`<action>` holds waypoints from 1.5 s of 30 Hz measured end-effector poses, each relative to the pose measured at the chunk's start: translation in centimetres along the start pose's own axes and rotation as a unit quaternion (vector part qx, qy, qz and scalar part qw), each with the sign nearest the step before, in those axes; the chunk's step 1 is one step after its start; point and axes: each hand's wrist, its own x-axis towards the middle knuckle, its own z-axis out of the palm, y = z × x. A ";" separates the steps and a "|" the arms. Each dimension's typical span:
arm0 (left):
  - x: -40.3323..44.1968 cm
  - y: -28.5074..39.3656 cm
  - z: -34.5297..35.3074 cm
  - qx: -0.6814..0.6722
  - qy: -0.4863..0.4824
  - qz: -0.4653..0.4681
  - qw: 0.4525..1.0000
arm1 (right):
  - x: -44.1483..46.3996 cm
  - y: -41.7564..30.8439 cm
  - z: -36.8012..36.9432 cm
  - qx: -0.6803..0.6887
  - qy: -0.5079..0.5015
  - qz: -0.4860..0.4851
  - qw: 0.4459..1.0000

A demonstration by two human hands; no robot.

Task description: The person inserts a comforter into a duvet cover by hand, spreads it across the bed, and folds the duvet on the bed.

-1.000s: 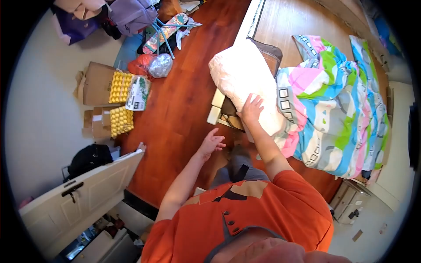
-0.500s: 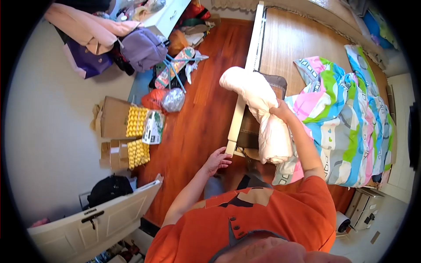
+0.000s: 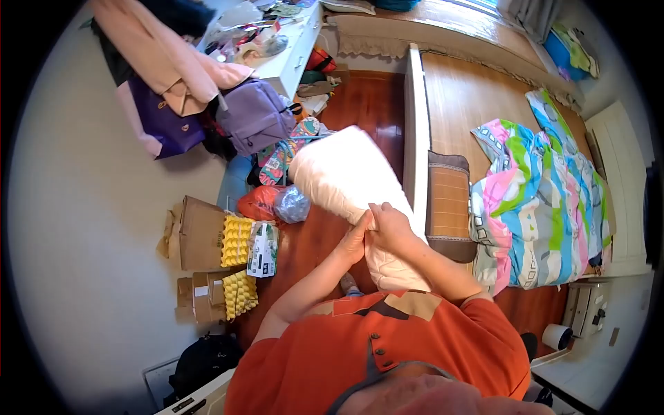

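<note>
A pale cream-pink rolled quilt (image 3: 349,169) hangs in front of my chest, squeezed narrow at its middle. My right hand (image 3: 389,227) is closed around that narrow part. My left hand (image 3: 355,237) grips the same spot from the left side, its thumb up and its fingers partly hidden behind the roll. The upper end of the quilt spreads wide over the floor side of the bed, while its lower end comes down against my orange shirt (image 3: 311,346).
To the right is a bed with a white side rail (image 3: 416,131), a brown pillow (image 3: 448,200) and a colourful striped duvet (image 3: 536,207). Cardboard boxes (image 3: 200,235), yellow egg trays (image 3: 237,242) and plastic bags (image 3: 291,205) stand left. A lilac backpack (image 3: 252,117) hangs near a cluttered desk (image 3: 294,59).
The quilt has moved left, off the bed's edge and in front of me. My left hand has left the bed rail's end and joined my right hand on the quilt. The view has turned.
</note>
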 end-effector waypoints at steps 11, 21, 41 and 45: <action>3.4 9.1 0.2 -0.086 0.002 -0.010 0.996 | 4.3 -1.5 -5.9 0.134 0.137 -0.125 0.974; 20.1 17.4 5.7 -0.009 -0.026 0.080 0.996 | 17.5 25.1 -5.9 0.718 -0.003 0.041 0.695; 56.6 30.4 13.2 -0.004 -0.089 -0.103 0.991 | 44.8 38.6 -15.6 0.807 0.077 0.204 0.548; 64.7 34.8 13.9 -0.012 -0.135 -0.116 0.984 | 49.9 35.7 -22.1 0.773 0.135 0.193 0.589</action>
